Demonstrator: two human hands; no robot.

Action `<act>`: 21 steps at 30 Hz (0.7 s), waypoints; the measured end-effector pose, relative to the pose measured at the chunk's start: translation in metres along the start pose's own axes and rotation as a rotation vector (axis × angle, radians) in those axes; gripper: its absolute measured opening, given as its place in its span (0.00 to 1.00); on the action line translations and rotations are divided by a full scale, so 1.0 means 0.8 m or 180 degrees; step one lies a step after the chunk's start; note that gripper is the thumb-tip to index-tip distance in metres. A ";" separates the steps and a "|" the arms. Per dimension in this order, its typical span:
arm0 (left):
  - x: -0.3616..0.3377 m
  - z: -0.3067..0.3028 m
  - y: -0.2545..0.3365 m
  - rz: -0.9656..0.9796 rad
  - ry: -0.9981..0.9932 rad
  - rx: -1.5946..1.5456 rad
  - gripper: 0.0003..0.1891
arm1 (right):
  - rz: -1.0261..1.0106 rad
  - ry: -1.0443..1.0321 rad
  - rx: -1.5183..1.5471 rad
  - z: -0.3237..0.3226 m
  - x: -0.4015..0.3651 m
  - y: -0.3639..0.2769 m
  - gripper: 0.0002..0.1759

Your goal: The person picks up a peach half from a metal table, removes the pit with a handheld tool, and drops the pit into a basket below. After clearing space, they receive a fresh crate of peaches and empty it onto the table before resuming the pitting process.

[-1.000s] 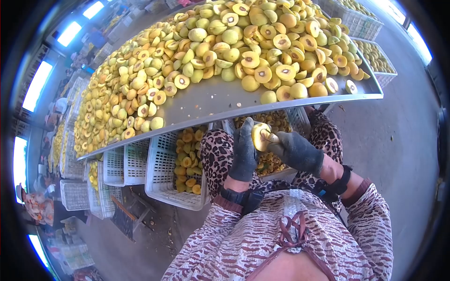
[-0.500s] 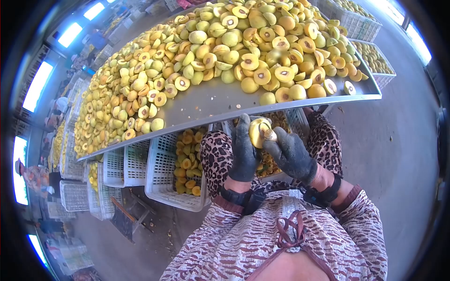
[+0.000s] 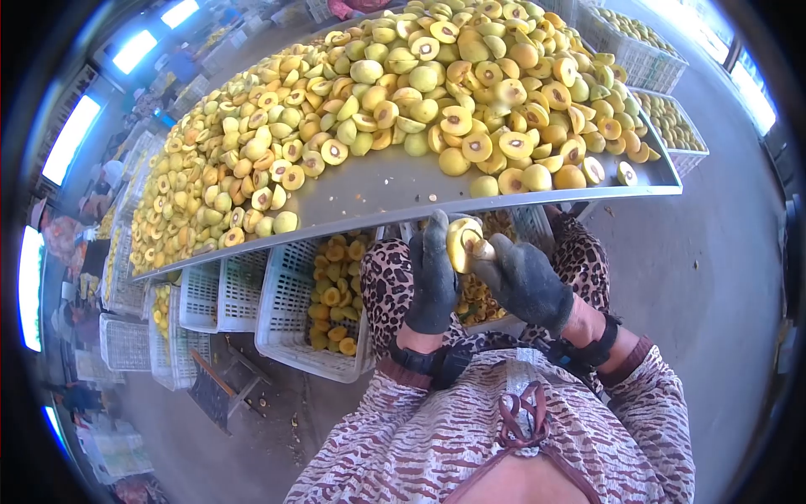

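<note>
My left hand [image 3: 434,281], in a dark grey glove, is closed around a yellow peach half [image 3: 459,242] just below the tray's front edge. My right hand [image 3: 527,281], gloved the same way, presses against the fruit from the right. Between its thumb and fingers shows the pale, rounded end of a small tool [image 3: 482,249]; its working end is hidden at the fruit. Beyond both hands, a heap of halved yellow peaches [image 3: 369,92], many with brown pits in them, covers much of a metal tray [image 3: 361,181].
Under the tray at left stands a white plastic crate [image 3: 273,315] holding peach halves [image 3: 334,294]. More peach pieces [image 3: 477,302] lie below my hands, between my knees. Filled crates [image 3: 672,122] stand at the right. A small folding stool [image 3: 222,386] is on the floor. Other people sit at far left.
The view has shifted slightly. Both hands keep their hold at the peach half, and the right fingers have turned a little around it.
</note>
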State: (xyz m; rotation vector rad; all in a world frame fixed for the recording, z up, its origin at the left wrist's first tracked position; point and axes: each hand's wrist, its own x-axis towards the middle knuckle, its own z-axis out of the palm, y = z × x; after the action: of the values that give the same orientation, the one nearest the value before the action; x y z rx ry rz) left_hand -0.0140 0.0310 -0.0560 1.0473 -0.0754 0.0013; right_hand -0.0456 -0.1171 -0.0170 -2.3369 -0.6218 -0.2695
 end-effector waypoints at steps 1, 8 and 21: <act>0.000 0.000 0.001 0.0025 -0.0002 0.0004 0.20 | -0.0023 0.0010 -0.0002 0.001 0.000 0.002 0.14; -0.010 -0.016 -0.071 0.0327 -0.0140 0.0575 0.24 | 0.0019 -0.0416 -0.0055 -0.005 -0.023 0.045 0.14; -0.007 -0.003 -0.092 0.1090 -0.0322 0.1750 0.19 | 0.0011 -0.0244 0.0257 -0.003 -0.032 0.062 0.16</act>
State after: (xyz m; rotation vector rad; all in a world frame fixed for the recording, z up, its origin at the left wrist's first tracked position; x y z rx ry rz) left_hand -0.0171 -0.0035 -0.1211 1.5721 -0.3609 0.2938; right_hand -0.0429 -0.1602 -0.0525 -2.2790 -0.6539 -0.1509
